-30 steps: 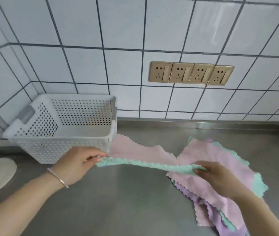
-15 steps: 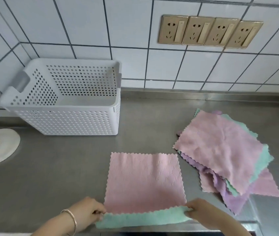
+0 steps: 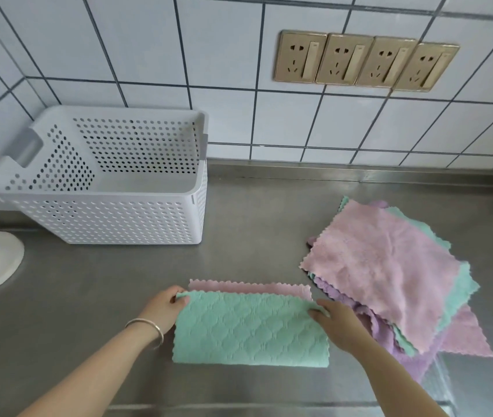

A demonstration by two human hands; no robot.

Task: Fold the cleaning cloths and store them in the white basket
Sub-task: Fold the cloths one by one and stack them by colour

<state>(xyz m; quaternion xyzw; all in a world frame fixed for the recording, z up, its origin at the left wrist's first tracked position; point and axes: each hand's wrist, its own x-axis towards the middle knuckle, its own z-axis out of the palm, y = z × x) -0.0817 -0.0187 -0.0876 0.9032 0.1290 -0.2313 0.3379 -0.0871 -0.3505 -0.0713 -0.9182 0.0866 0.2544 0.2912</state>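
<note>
I see the steel counter (image 3: 94,326) under everything, with white tiled wall (image 3: 179,55) behind it and four brass sockets (image 3: 365,61) up and to the right of my grip. The white basket (image 3: 113,218) stands beyond the left hand, well apart from it, nothing showing inside. The cloth pile (image 3: 386,272) — pink on top, green and purple edges under it — lies just right of the right hand. Between both hands lies the cloth (image 3: 248,329), folded over with its green face up and a pink strip showing past the far edge. My left hand (image 3: 165,310) pinches the far-left corner; my right hand (image 3: 338,325) pinches the far-right corner. A bangle (image 3: 149,326) sits on the left wrist.
</note>
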